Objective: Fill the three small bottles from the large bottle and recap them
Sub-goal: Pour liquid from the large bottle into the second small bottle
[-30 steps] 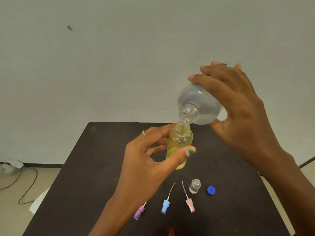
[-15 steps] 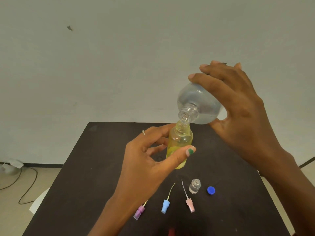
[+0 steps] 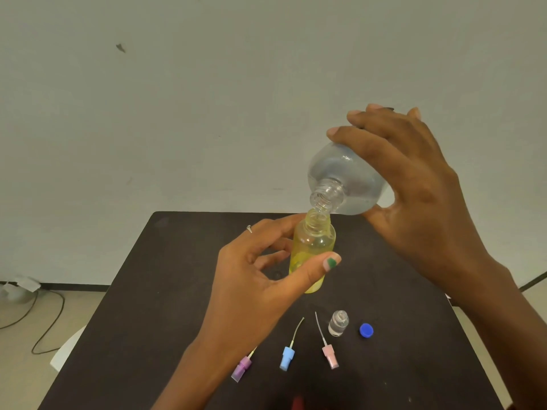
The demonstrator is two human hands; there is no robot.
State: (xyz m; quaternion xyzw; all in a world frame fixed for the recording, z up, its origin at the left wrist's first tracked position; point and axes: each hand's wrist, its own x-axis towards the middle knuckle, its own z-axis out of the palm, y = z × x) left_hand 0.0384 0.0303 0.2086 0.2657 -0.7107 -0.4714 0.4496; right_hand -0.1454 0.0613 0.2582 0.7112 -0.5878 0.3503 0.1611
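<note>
My left hand (image 3: pixel 260 279) grips a small yellow bottle (image 3: pixel 310 250) upright above the black table (image 3: pixel 148 321), thumb across its front. My right hand (image 3: pixel 414 196) holds the large clear bottle (image 3: pixel 346 182) tipped downward, its open neck touching the yellow bottle's mouth. A small clear bottle (image 3: pixel 338 323) stands uncapped on the table near me. Beside it lie a blue cap (image 3: pixel 366 330) and three spray tops with tubes: purple (image 3: pixel 242 367), blue (image 3: pixel 287 356) and pink (image 3: pixel 330 353).
A grey wall rises behind the table's far edge. On the floor at left lie a cable (image 3: pixel 44 321) and a white plug block (image 3: pixel 20 287). A white object (image 3: pixel 63 355) shows beside the table's left edge.
</note>
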